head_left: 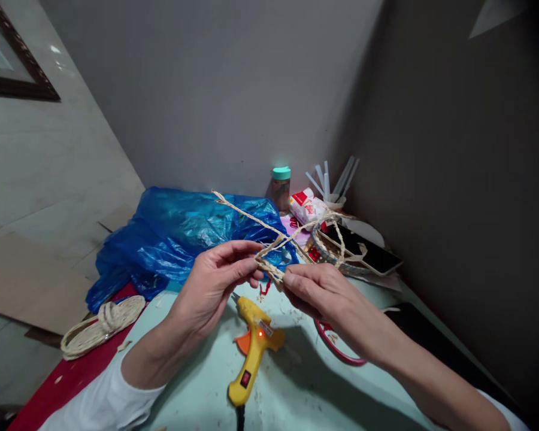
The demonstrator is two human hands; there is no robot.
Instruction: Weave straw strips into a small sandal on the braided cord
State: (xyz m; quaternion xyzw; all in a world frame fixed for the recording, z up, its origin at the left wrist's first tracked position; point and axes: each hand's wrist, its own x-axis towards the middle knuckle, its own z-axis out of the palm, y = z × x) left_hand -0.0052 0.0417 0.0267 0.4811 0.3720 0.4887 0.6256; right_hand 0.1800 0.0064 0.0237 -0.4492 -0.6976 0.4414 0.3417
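A pale braided straw cord (272, 270) is pinched between my two hands above the table. My left hand (215, 278) grips it with thumb and forefinger where it folds. A short way to the right, my right hand (318, 290) is closed on the same cord. One loose end sticks up to the upper left, and another stretch loops over to the right. Beneath the hands lies a yellow hot glue gun (254, 353) with an orange trigger and a lit red light, its nozzle pointing up and left.
A blue plastic bag (175, 233) fills the back left. A bundled cord coil (105, 326) lies on red cloth (49, 395). Behind stand a teal-lidded jar (281, 187) and glue sticks (326, 182); a phone (372, 248) and red-handled scissors (336, 347) are right.
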